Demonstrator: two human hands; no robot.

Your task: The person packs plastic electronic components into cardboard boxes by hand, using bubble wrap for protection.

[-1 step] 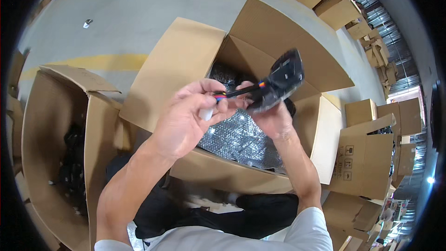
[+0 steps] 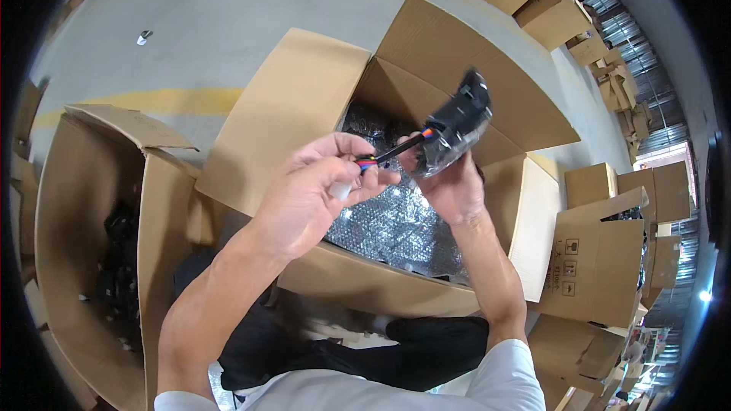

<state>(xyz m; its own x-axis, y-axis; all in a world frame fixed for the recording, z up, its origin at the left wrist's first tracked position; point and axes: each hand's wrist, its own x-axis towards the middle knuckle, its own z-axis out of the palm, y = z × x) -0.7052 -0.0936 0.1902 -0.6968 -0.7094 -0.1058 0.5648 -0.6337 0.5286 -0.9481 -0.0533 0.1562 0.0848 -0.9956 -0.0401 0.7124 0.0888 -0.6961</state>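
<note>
Above an open cardboard box (image 2: 381, 293), my right hand (image 2: 455, 194) holds up a black plastic part (image 2: 461, 118) partly covered in clear film; its exact kind I cannot tell. From this part a short black cable (image 2: 400, 150) with coloured wires at its ends runs to my left hand (image 2: 304, 190). The left thumb and fingers are closed on the cable's wire end, and a small white piece (image 2: 339, 189) shows beneath them. Inside the box lies silvery bubble wrap (image 2: 396, 228) over its contents.
On the left stands another open box (image 2: 164, 259) with dark items (image 2: 120, 274) inside. Printed cartons (image 2: 590, 259) crowd the right side, and more boxes (image 2: 552, 15) line the far right. A small white scrap (image 2: 144, 37) lies on the grey floor (image 2: 251, 7).
The black part has turned in my right hand, its upper end shifting slightly left and up. More of its film-covered side shows. My left hand stays nearly in place on the cable.
</note>
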